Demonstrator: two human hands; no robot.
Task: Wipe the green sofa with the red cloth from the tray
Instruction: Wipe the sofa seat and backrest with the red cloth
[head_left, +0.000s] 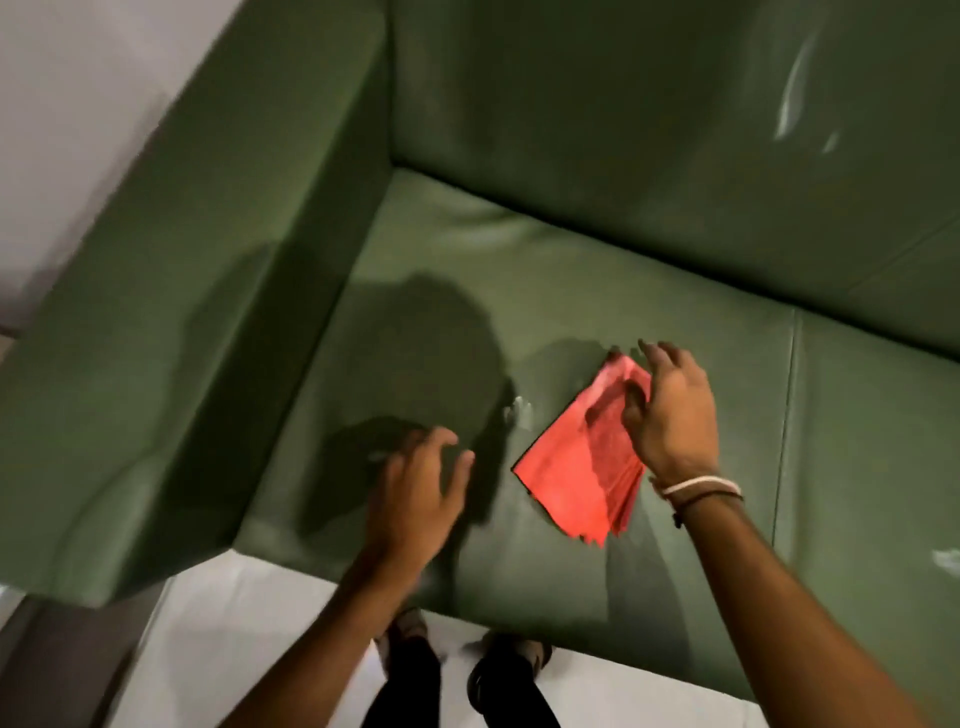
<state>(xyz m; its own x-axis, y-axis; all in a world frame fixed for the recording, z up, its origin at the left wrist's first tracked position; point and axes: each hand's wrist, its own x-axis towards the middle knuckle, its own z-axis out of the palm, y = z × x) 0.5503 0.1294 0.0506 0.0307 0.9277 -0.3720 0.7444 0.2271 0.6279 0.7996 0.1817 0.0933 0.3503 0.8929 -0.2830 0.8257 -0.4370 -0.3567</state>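
Right hand (670, 415) fingers curled over far edge of flat folded red cloth (576, 467), contact unclear through blur. Left hand (418, 493) fingers spread, empty, over near-left seat of green leather sofa (675, 249). Risk: loose fold layers bunching under wipe.

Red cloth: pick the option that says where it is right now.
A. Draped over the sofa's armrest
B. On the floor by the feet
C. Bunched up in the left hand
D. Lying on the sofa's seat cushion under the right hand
D: the red cloth lies on the green sofa seat, with the right hand over its upper corner; the left hand is empty.
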